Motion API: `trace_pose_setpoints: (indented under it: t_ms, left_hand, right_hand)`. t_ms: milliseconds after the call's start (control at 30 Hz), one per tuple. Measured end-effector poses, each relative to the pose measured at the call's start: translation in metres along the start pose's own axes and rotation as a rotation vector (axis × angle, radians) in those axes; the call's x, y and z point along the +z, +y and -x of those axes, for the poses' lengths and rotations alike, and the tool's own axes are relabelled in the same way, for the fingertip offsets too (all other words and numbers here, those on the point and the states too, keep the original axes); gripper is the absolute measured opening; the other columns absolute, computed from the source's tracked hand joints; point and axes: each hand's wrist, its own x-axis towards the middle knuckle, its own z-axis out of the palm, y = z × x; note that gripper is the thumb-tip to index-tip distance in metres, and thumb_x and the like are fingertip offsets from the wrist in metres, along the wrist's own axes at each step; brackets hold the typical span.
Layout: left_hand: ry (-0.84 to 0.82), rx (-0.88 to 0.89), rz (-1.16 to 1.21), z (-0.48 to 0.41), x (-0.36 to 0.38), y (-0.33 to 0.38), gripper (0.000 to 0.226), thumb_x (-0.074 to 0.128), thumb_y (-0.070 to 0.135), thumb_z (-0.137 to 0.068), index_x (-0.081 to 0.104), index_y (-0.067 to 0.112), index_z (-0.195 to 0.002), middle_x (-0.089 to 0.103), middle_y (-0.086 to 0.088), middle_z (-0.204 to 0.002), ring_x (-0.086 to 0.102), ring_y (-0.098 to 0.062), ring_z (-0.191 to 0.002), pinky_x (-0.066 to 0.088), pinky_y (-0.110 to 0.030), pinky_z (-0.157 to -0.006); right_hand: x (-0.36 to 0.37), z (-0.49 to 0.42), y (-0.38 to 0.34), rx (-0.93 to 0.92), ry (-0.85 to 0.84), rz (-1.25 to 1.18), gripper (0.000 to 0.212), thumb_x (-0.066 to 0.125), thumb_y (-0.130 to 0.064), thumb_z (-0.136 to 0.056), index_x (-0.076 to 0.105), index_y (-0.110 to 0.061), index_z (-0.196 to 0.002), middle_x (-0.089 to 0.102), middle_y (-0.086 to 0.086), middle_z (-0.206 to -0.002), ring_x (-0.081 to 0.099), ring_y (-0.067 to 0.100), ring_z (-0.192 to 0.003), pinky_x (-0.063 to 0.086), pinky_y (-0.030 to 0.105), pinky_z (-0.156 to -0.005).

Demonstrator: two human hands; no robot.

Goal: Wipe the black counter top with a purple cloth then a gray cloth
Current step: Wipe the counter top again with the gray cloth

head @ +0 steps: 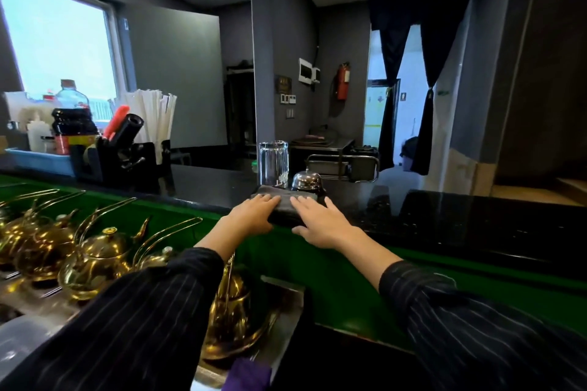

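The left hand (254, 213) lies palm down with its fingers spread flat on the left part of a folded gray cloth (284, 205), pressing on it rather than closing around it. The right hand (319, 222) lies the same way on the cloth's right part, fingers extended and a little apart, thumb hanging over the near edge. Both arms come from dark pinstriped sleeves (143, 320). The cloth rests on the glossy black stone counter top (460, 219), at its near edge, above a green ledge (317, 276) that runs along the counter's front. Just behind the cloth stand a tall clear drinking glass (273, 165) and, to its right, a domed silver service bell (306, 181); whether the cloth touches either one cannot be told. Farther left on the counter is a black holder (127, 159) with white wrapped straws (154, 117) rising beside it, and a light blue tray (41, 160) of bottles. Below the ledge on the left, several shiny brass teapots (92, 260) with long curved spouts stand on a metal surface. At the bottom edge of the view a crumpled purple cloth (247, 374) lies low down, well apart from both hands.
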Motion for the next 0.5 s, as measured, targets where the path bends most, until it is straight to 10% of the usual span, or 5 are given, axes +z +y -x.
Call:
trace_pose_setpoints:
  t_ms: [300,500]
  left_hand:
    - [0.140,0.010,0.039,0.017,0.000,-0.008,0.064,0.069,0.027,-0.081,0.043,0.022,-0.139,0.052,-0.002,-0.137,0.049,-0.023,-0.124,0.048,-0.045,-0.096]
    - [0.353,0.032,0.257,0.042,-0.008,0.026,0.030,0.059,0.007,-0.082,0.067,0.019,-0.108,0.067,-0.005,-0.095,0.063,-0.027,-0.089,0.054,-0.040,-0.072]
  right_hand:
    - [-0.012,0.016,0.010,-0.050,0.312,-0.083,0.023,0.052,-0.013,-0.095,0.063,-0.015,-0.115,0.063,0.005,-0.116,0.053,0.026,-0.117,0.027,0.042,-0.108]
    - [-0.050,0.053,0.025,0.033,0.359,-0.254,0.016,0.047,-0.015,-0.096,0.062,-0.016,-0.100,0.061,0.014,-0.092,0.057,0.034,-0.090,0.049,0.045,-0.080]
